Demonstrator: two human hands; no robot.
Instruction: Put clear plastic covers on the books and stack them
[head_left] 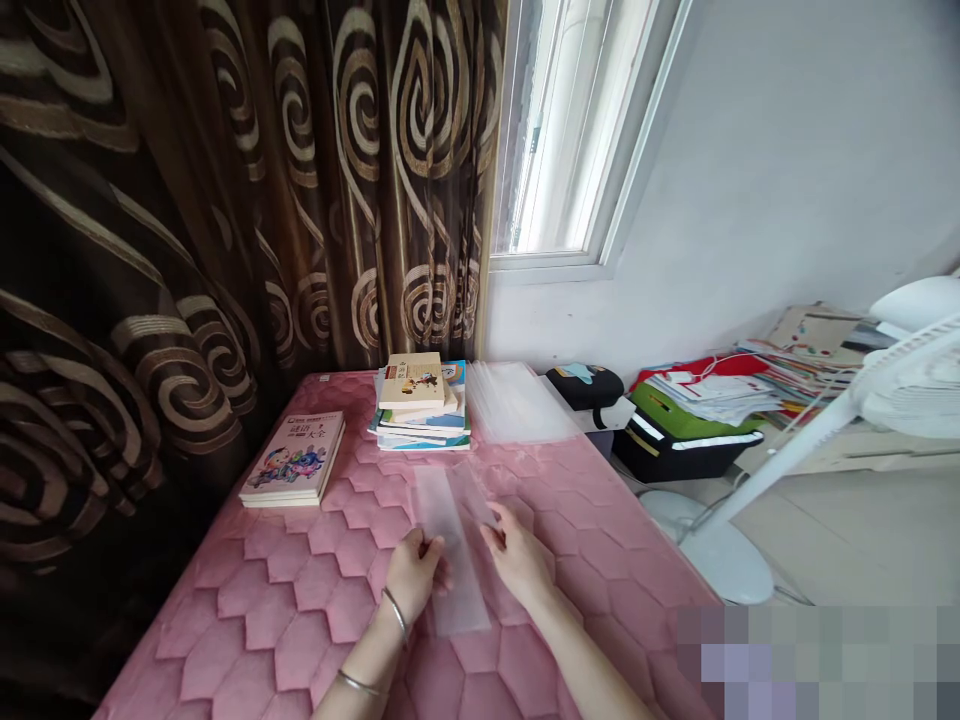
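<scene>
A clear plastic sheet [459,600], which looks like a book cover, lies lengthwise before me on the pink quilted cover [285,630]. It has a cloudier strip down its middle and a more see-through part to the right. My left hand [414,572] is closed at its left edge, fingers pinched together. My right hand [517,555] pinches the right part of the sheet between thumb and fingers. Beyond it sits a stack of similar clear plastic covers [514,405].
Left of the covers is a pile of books [412,382]. Two white books [292,460] lie stacked at the far left, near the patterned curtain [300,180]. A white standing fan [787,470], a black-and-green box [675,440] and stacked papers [814,345] stand to the right.
</scene>
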